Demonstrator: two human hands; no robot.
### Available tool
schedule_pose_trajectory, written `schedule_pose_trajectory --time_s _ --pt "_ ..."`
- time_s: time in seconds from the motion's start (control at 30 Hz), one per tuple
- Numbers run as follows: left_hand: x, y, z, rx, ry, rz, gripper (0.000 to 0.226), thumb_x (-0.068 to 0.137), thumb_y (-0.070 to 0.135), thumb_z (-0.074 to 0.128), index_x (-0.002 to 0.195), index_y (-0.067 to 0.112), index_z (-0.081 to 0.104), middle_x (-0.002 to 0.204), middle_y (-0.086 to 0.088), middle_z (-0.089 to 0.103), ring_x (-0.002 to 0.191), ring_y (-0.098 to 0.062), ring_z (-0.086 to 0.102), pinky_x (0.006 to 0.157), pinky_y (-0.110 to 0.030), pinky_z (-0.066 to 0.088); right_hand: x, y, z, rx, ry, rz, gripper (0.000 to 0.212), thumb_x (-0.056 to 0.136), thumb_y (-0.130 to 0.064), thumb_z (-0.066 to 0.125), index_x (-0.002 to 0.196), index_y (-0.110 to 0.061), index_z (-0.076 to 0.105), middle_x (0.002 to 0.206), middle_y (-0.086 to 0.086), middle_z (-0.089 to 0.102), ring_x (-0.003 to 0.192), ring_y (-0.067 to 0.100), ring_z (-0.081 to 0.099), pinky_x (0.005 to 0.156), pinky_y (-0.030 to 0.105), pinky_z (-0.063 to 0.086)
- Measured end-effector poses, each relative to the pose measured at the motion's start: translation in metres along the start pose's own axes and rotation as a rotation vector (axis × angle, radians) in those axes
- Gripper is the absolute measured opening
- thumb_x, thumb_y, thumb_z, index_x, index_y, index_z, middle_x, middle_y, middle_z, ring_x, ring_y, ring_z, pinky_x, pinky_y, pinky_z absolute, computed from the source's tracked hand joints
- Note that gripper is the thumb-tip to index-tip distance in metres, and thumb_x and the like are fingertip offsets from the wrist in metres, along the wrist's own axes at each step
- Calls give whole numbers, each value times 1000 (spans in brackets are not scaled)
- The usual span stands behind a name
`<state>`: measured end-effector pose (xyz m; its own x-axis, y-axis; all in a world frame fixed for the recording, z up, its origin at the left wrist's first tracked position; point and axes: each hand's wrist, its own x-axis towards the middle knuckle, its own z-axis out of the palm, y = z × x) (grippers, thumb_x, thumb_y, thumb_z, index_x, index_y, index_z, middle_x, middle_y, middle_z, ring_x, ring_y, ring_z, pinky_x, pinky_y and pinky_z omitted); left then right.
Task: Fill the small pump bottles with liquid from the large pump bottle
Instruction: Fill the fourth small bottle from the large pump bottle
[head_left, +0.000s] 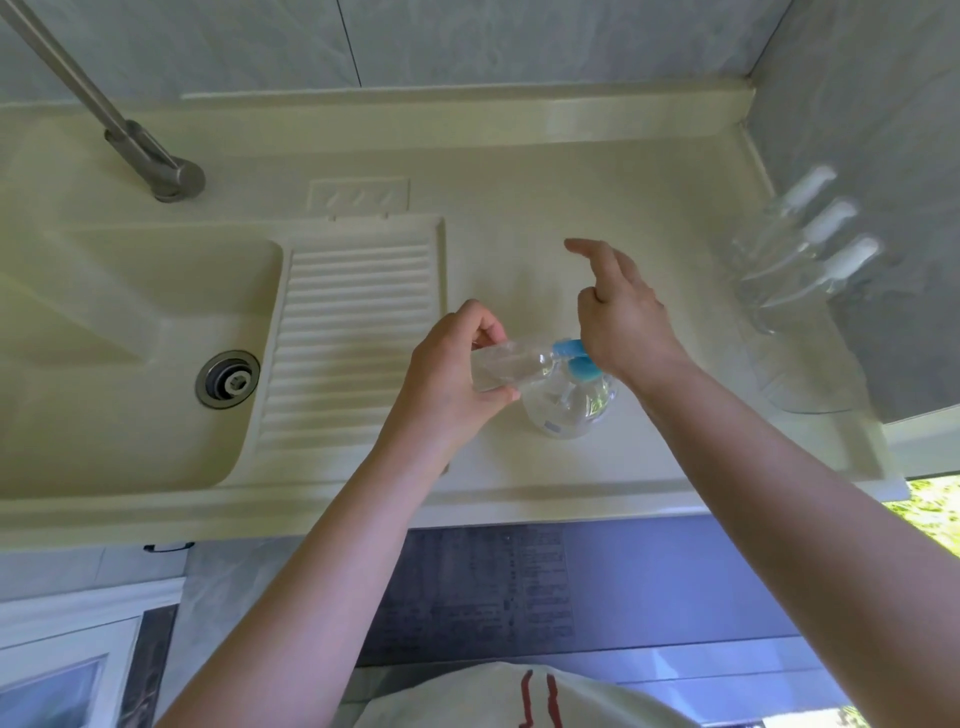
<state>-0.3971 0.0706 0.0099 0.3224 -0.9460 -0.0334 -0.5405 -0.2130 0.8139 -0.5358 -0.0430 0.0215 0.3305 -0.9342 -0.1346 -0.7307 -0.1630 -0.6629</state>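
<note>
One small bottle (511, 366) filling: my left hand (457, 374) grips it at the large bottle (571, 402); right hand (621, 317) presses the pump (571, 349), fingers loose; three (810, 249) wait.

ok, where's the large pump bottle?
Head view, right of centre: large pump bottle stands on the counter, right of the ribbed drainboard, under both hands.

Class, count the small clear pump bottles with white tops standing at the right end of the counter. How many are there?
3. The small pump bottles stand in a row by the right wall: far, middle, near. They are blurred, so another could be hidden.
</note>
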Motion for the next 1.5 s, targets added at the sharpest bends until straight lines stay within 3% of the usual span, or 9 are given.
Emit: schedule_pose_trajectory --time_s 0.13,0.27,0.57,0.73,1.0,1.13,1.33,1.5 --pt "0 1 1 -1 8 3 45 65 7 84 93 23 53 97 9 60 91 -7 58 78 -20 46 0 4 -2 -35 33 29 56 94 -13 34 146 -34 35 156 1 32 131 29 43 117 55 22" --pt "0 4 -3 0 4 15 44 65 8 84 93 21 53 99 9 60 92 -3 56 78 -13 41 1 -1 -9 -29 111 -70 54 96 -13 42 148 -28 35 156 6 33 134 32 42 116 57 24" --pt "1 2 -1 14 10 13 45 63 7 85 93 21 53 98 7 61 92 -9 58 78 -18 44 -4 0 2 -198 129 -85 59 94 -7 34 149 -30 34 160 5 27 150 29 21 120 56 8" --pt "0 3 -3 -1 11 17 45 64 8 85 93 22 53 98 8 60 91 -7 58 77 -15 43 2 -6 -8 -140 82 -86 58 98 -11 43 151 -30 30 160 7 25 148 27 23 119 57 10" --pt "0 -1 2 11 14 12 46 64 7 85 93 21 53 99 7 60 92 -8 57 77 -16 43 -5 0 2 -220 123 -108 57 96 -10 34 149 -30 34 161 5 25 150 28 17 121 56 6" --pt "-1 2 0 7 13 22 46 64 8 86 94 20 53 98 7 59 92 -6 57 77 -13 41 -3 0 -7 -101 120 -78 55 96 -11 41 148 -26 36 157 6 31 145 28 28 119 58 11" --pt "-1 1 1 17 15 -4 45 65 8 85 92 22 52 97 8 59 91 -3 55 72 -6 38 -3 -1 2 -270 118 -107 58 95 -10 35 148 -32 34 160 4 28 149 28 23 121 53 12" --pt "-3 2 0 7 0 -6 45 66 8 85 93 22 52 99 8 59 92 -2 55 74 -4 38 -2 3 2 -220 143 -105 52 97 -15 36 147 -28 37 156 7 34 147 28 26 119 55 17"
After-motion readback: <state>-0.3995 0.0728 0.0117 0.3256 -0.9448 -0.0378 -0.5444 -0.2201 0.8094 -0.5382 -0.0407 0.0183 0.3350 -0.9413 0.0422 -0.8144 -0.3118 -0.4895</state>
